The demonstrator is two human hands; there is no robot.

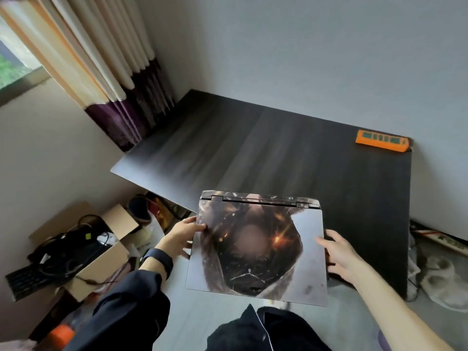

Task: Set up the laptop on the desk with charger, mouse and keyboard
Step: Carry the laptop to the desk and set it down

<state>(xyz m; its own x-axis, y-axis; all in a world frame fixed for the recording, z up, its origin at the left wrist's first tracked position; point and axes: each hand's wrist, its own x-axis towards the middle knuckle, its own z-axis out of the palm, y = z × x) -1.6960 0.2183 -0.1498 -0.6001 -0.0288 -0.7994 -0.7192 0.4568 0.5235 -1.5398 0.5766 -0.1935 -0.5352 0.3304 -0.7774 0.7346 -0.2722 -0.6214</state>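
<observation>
While the left hand (186, 235) pinches the laptop (255, 249) by its left edge, thumb on the lid and fingers beneath, the right hand (340, 253) holds the opposite edge the same way, its fingers spread more loosely. Both grips take only thin edges, so a slip on either side would likely tip the machine onto the near edge of the desk (278, 148) or the floor below it. The laptop is held closed and roughly level, its hinge end over the desk's near edge and the rest short of it. Its lid wears a dark brown and grey printed skin with orange sparks. An orange power strip (382, 143) lies at the desk's far right corner.
</observation>
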